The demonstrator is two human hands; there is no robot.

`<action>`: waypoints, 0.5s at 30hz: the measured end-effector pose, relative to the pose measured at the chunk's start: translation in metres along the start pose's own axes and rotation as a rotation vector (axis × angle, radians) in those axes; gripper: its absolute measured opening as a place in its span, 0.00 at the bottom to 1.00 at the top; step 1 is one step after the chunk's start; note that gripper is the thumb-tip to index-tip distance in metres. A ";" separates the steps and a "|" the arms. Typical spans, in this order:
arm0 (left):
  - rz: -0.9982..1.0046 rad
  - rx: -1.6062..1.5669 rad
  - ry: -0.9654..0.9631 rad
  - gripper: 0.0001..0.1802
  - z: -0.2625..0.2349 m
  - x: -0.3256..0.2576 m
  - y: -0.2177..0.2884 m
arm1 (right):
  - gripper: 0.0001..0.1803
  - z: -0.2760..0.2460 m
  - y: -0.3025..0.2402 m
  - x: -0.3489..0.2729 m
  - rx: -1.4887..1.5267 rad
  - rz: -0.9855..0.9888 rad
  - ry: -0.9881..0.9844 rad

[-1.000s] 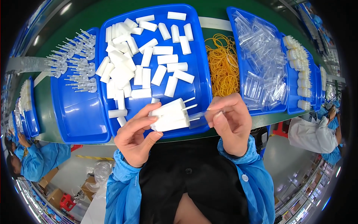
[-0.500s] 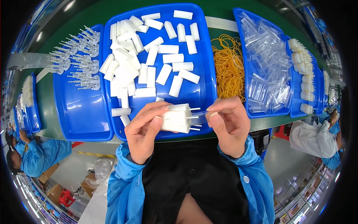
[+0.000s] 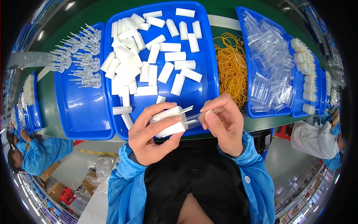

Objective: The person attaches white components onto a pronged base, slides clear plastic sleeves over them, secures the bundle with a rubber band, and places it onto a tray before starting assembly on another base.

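Observation:
My left hand [image 3: 154, 134] is closed round a bundle of white foam pieces [image 3: 169, 121], held above the near edge of the middle tray. Thin white prongs [image 3: 188, 110] stick out of the bundle's right end. Between thumb and fingers, my right hand [image 3: 223, 123] pinches a clear plastic sheet [image 3: 194, 120]. The sheet's left end reaches in among the prongs, against the foam; how far it goes in is hidden. Loose white foam pieces [image 3: 169, 47] lie in the blue tray [image 3: 203, 87] just beyond my hands.
Left of it, a blue tray [image 3: 84, 112] holds pronged white parts [image 3: 87, 65]. Yellow rubber bands [image 3: 231, 71] lie on the green table beside a blue tray of clear plastic sleeves [image 3: 268, 59]. Farther right stand banded white bundles [image 3: 309, 84]. People in blue work at both sides.
My left hand has turned the bundle so its pronged end tilts up to the right, and its fingers now wrap over the foam. My right hand has shifted slightly left with the clear sheet.

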State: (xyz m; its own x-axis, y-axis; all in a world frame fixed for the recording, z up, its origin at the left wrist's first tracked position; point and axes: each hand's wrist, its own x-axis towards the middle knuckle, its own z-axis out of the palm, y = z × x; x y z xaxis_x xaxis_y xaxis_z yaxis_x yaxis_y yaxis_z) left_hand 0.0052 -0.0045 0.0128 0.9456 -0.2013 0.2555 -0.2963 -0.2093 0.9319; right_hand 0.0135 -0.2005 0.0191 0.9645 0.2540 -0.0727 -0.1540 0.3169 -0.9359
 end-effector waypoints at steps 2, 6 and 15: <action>-0.001 -0.019 0.007 0.20 -0.001 0.000 -0.001 | 0.07 0.000 0.001 0.000 0.010 0.011 -0.016; -0.044 -0.065 0.015 0.19 -0.001 -0.004 -0.001 | 0.07 -0.001 0.006 0.000 -0.017 -0.042 -0.024; -0.139 -0.234 0.029 0.17 0.000 -0.007 -0.003 | 0.08 -0.006 0.007 0.001 0.006 -0.027 -0.094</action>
State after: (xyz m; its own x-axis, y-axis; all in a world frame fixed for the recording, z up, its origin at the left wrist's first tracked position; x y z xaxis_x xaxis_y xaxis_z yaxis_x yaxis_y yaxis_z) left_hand -0.0008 -0.0026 0.0086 0.9795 -0.1577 0.1249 -0.1273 -0.0053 0.9918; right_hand 0.0142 -0.2033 0.0101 0.9438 0.3301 -0.0145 -0.1299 0.3304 -0.9349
